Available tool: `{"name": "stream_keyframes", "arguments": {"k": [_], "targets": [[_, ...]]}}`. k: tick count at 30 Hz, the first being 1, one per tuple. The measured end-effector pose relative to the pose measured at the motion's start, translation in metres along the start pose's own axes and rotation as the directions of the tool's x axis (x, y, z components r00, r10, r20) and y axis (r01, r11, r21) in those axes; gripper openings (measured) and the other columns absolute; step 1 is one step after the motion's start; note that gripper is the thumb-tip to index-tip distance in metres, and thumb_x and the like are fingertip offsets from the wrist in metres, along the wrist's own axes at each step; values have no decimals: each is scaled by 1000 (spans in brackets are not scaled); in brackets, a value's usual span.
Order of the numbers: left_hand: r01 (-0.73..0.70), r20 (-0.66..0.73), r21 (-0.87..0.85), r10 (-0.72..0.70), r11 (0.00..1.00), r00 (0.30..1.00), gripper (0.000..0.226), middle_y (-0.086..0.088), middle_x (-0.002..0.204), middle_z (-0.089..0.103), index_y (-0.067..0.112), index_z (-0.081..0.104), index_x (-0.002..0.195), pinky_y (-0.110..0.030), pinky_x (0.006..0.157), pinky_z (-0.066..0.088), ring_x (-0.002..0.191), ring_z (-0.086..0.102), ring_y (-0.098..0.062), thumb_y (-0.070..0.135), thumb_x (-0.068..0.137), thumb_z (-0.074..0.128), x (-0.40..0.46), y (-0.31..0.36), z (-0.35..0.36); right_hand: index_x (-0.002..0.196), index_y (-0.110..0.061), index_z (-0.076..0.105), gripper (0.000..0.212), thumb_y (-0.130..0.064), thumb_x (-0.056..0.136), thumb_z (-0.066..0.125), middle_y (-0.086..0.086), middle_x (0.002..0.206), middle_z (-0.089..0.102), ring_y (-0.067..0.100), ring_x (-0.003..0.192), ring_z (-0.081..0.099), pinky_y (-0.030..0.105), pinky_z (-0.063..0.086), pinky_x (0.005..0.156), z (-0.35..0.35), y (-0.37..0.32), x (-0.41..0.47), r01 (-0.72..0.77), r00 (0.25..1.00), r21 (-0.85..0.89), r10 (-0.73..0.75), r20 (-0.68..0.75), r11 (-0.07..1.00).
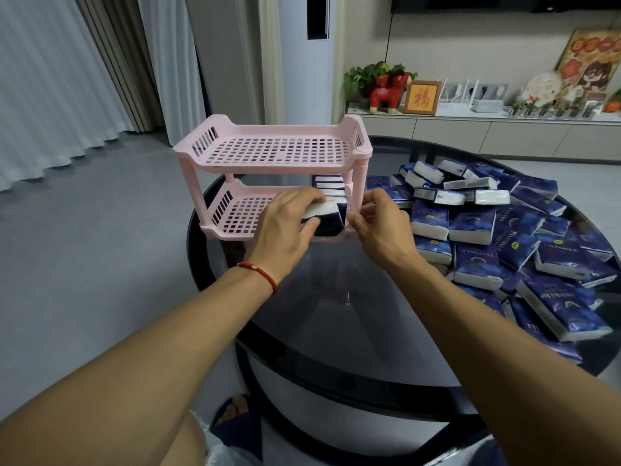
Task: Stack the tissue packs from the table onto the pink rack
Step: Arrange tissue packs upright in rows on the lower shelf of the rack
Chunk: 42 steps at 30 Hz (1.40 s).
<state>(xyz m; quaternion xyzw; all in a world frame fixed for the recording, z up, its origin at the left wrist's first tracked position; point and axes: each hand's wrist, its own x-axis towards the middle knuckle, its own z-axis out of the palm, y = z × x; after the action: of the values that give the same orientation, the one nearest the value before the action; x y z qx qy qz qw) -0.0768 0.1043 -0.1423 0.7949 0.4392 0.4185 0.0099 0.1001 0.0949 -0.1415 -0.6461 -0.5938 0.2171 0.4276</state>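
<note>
A tissue pack (pixel 324 216) is gripped by the curled left hand (pixel 285 227) at the lower shelf of the pink rack (pixel 268 153). The rack's front corner is pinched by the right hand (pixel 379 223). If pushed crookedly, the standing row (pixel 331 190) could be toppled.

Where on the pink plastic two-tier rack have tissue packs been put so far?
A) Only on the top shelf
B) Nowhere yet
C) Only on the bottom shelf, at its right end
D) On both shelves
C: the dark blue tissue packs stand in a row at the right end of the bottom shelf of the pink plastic two-tier rack, while its slotted top shelf holds nothing.
</note>
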Motion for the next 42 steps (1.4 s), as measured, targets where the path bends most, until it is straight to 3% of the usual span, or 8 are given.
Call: {"name": "stream_keyframes", "arguments": {"k": [3, 7, 11, 16, 21, 29, 36, 42], "targets": [[-23, -12, 30, 23, 999, 1000, 35, -10, 111, 72, 6, 69, 113, -35, 94, 46, 106, 63, -29, -6, 80, 74, 4, 0, 6, 113, -21, 46, 15, -24, 103, 57, 3, 120, 63, 20, 100, 63, 39, 55, 85, 2, -2, 3, -17, 998, -18, 18, 55, 1000], [-71, 20, 69, 70, 995, 997, 35, -12, 107, 72, 5, 70, 110, -42, 89, 51, 101, 61, -32, -10, 78, 74, 5, -6, 16, 111, -18, 43, 11, -24, 105, 50, 2, 113, 60, 21, 93, 59, 29, 44, 66, 1, -1, 5, 2, 995, -71, 5, 96, 997], [-65, 3, 56, 65, 996, 998, 31, -15, 106, 65, 4, 72, 108, -44, 87, 55, 98, 62, -33, -8, 80, 75, 4, -10, 28, 118, -14, 46, 16, -23, 106, 51, 1, 115, 59, 22, 100, 60, 36, 49, 79, -1, -1, 6, 1, 991, -70, 8, 132, 998], [222, -22, -27, -222, 975, 975, 39, -12, 120, 59, 8, 65, 120, -39, 99, 53, 109, 63, -29, 10, 84, 79, 8, -9, 31, 116, -19, 45, 15, -25, 105, 52, -3, 111, 56, 19, 102, 61, 42, 54, 90, 1, -2, 8, -19, 993, -67, 27, 119, 998], [507, 184, -92, -485, 857, 855, 56, -2, 123, 72, 17, 63, 135, -42, 102, 54, 111, 68, -20, 36, 86, 80, 7, -14, 22, 126, -19, 51, 26, -29, 102, 57, 2, 123, 66, 21, 107, 65, 46, 55, 96, 7, 0, 4, -44, 995, 11, 43, 86, 999], [438, 258, 46, -435, 898, 863, 37, -8, 119, 74, 17, 71, 128, -32, 95, 49, 113, 66, -26, 33, 95, 71, 11, -7, 19, 117, -22, 66, 27, -31, 92, 69, -4, 106, 74, 18, 101, 70, 49, 55, 96, 7, 6, 5, -91, 991, 100, 80, 107, 991], [422, 358, 47, -409, 906, 839, 44, -6, 130, 68, 17, 61, 138, -31, 98, 44, 120, 62, -26, 32, 97, 67, 12, -7, 17, 121, -19, 65, 26, -17, 95, 68, -2, 113, 71, 15, 107, 68, 43, 53, 102, 4, 4, 5, -132, 980, 196, 99, 170, 972], [408, 369, 41, -393, 912, 842, 51, -5, 130, 67, 17, 60, 138, -28, 98, 44, 120, 61, -23, 31, 92, 74, 5, -5, 10, 134, -18, 59, 43, -13, 93, 69, -2, 122, 70, 16, 110, 67, 43, 55, 100, -7, 2, 0, -121, 982, 126, 100, 158, 985]]}}
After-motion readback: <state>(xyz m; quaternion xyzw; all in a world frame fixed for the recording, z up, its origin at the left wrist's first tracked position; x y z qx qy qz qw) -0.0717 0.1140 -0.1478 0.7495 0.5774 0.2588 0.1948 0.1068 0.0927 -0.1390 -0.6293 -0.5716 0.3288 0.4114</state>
